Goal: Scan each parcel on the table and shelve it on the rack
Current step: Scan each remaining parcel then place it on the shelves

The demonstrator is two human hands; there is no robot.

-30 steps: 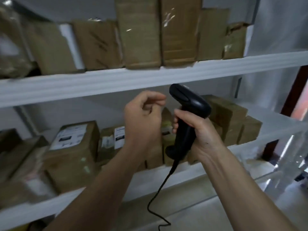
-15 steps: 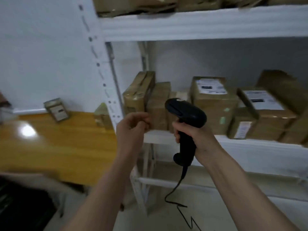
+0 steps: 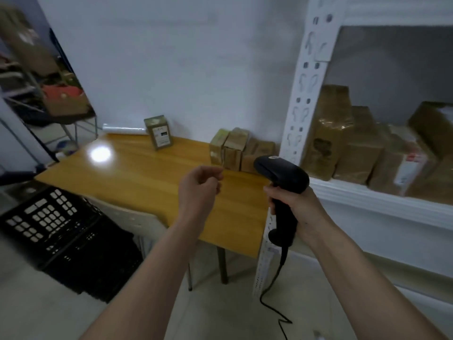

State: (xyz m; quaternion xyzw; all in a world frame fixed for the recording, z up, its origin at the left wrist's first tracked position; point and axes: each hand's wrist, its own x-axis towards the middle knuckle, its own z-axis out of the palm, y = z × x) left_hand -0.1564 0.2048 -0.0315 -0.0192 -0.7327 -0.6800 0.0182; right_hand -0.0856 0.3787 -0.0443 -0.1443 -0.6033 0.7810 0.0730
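A black plastic crate (image 3: 51, 231) with a gridded top sits on the pale tiled floor (image 3: 220, 312) at near left, hard against a light-coloured chair back (image 3: 132, 220) tucked under the near edge of the desk. At far left, a dark-framed panel (image 3: 36, 69) leans against the plain white wall (image 3: 171, 57), showing blurred clutter and something red. A clear plastic roll (image 3: 123, 129) lies at the foot of that wall.

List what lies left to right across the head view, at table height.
black crate → labelled parcel standing alone → left hand → cluster of parcels → scanner in right hand → rack's shelved parcels
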